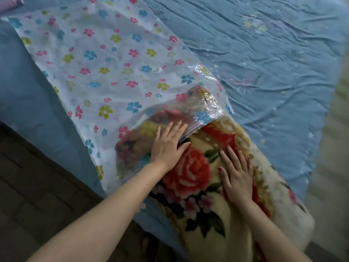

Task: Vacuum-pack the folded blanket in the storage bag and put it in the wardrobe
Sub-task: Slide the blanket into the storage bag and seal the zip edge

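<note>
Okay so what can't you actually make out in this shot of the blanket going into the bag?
Head view only:
- Far end of the storage bag: runs off the top edge, so any valve is unseen.
- Near end of the blanket: cut off by the bottom edge.
- Blanket part inside the bag: blurred by printed plastic.
- Blanket under left hand and right hand: covered.
- Wardrobe: not in view.

A single head-worn wide-angle camera looks forward and steeply down from close above the near edge of the bed (264, 44). The bed runs diagonally from near right to far left, with the floor (28, 186) at the near left. Both forearms enter from the bottom edge.
</note>
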